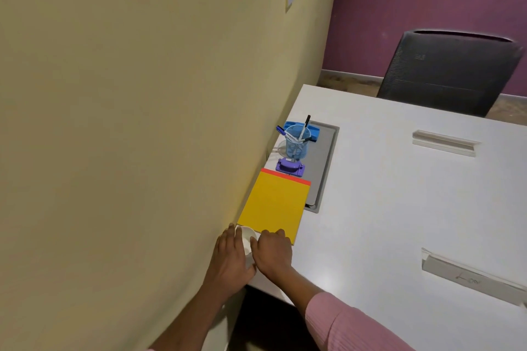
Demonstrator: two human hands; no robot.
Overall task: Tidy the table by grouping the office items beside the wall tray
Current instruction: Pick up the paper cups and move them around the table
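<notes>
A: Where's the white cup (247, 241)?
B: Near end of bench (399, 208), by the wall, btw both hands, touching the yellow pad's (273, 205) near edge.
A: Grip?
B: Left hand (231, 262) has fingers curled round its wall side. Right hand (273, 253) sits knuckles-up vs the other side; gripping or just resting, can't tell.
A: Orientation?
B: Looks tilted, mouth twd the pad, axis approx along the wall. Grey tray (325, 157) lies ahead-right, so right hand's nearer.
</notes>
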